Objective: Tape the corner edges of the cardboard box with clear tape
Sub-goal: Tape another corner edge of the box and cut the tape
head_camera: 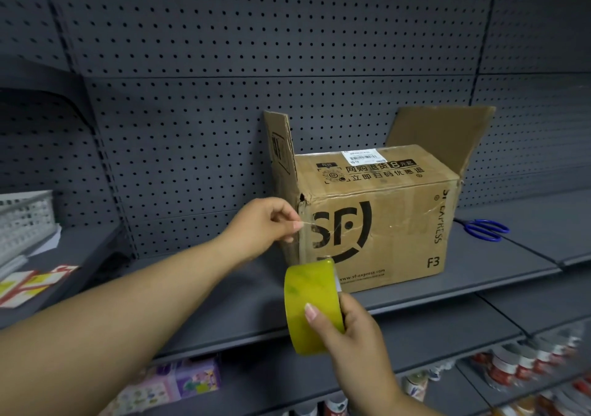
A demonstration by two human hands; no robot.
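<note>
The left hand [267, 220] pinches the tape end [302, 223] at the box [374, 220] corner; the right hand [345, 326] grips the roll [308, 303]. Keep the tape tight and straight down the edge.

Label [361, 155] print on box [383, 223] too small to read, basket [22, 217] cut by left edge, lower-shelf goods [511, 364] blurred
</note>
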